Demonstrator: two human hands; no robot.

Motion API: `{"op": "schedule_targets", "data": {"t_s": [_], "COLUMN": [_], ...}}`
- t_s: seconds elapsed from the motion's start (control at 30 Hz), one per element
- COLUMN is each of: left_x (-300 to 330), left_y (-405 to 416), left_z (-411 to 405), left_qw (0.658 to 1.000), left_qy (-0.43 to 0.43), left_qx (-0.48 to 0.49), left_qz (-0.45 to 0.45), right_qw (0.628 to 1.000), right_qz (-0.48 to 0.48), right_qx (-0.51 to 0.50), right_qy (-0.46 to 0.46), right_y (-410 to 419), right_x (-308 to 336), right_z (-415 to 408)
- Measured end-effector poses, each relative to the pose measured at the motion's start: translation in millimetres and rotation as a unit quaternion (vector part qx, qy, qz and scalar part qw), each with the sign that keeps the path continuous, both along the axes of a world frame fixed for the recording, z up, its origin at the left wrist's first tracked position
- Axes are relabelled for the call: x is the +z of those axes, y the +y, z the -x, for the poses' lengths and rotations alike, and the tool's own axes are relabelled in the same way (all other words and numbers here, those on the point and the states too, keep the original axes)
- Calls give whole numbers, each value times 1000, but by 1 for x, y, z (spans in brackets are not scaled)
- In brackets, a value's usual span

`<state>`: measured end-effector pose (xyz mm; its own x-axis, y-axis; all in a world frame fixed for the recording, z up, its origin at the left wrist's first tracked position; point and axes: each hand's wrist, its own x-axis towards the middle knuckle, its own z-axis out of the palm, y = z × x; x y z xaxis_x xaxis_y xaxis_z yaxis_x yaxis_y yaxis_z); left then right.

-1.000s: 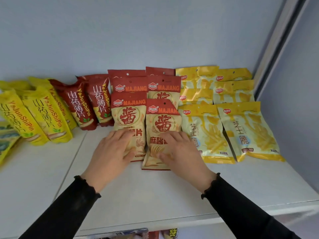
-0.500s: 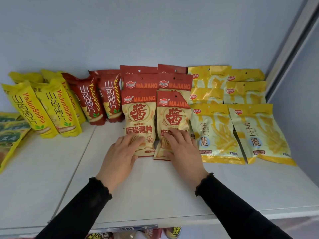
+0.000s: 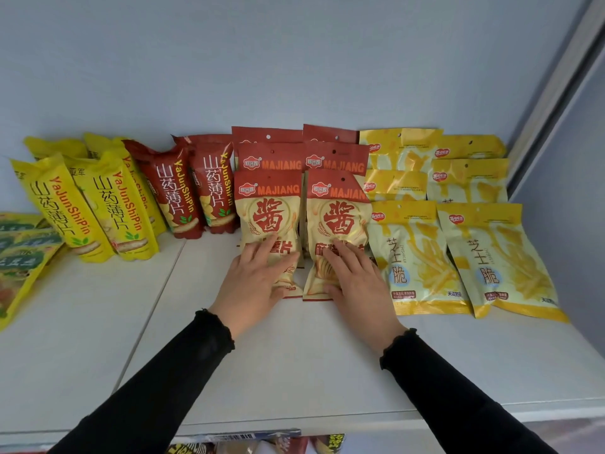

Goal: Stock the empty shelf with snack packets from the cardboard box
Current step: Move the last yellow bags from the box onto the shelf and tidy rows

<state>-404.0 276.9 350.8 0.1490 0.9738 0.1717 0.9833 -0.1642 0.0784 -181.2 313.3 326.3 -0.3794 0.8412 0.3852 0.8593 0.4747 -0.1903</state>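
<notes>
Both hands are lying flat with fingers spread, the left hand pressing the left red-topped cream foil MAJIANG packet and the right hand pressing its twin, midway along the white shelf and nearer its back edge than its front. These pouches are looking light, puffy, slippery and crushable, so taking them by the sealed edges is probably safest. The cardboard box is sitting out of view, and the rear rows are showing only their tops
</notes>
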Motion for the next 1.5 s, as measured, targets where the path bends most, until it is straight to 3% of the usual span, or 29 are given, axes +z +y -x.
{"op": "schedule_targets", "data": {"t_s": [0.2, 0.53, 0.73, 1.0, 1.37, 1.5], "left_x": [7, 27, 39, 42, 41, 39], "left_y": [-3, -31, -46, -82, -67, -45], "left_z": [3, 35, 112, 248, 363, 375], "left_qw": [1000, 998, 996, 995, 981, 961], "left_qy": [-4, -45, -38, -35, -95, -205], "left_qx": [-10, -16, 2, 18, 125, 161], "left_qz": [19, -33, -86, -89, -113, -94], "right_qw": [999, 998, 997, 995, 984, 969], "right_qz": [-31, -53, -33, -12, 116, 164], "right_qx": [-21, 15, 65, 83, -50, -47], "right_qy": [-10, 44, 28, 62, 129, 182], "right_y": [-4, -14, -25, -57, -33, -19], "right_x": [1, 29, 56, 59, 49, 46], "right_z": [3, 42, 119, 261, 365, 378]}}
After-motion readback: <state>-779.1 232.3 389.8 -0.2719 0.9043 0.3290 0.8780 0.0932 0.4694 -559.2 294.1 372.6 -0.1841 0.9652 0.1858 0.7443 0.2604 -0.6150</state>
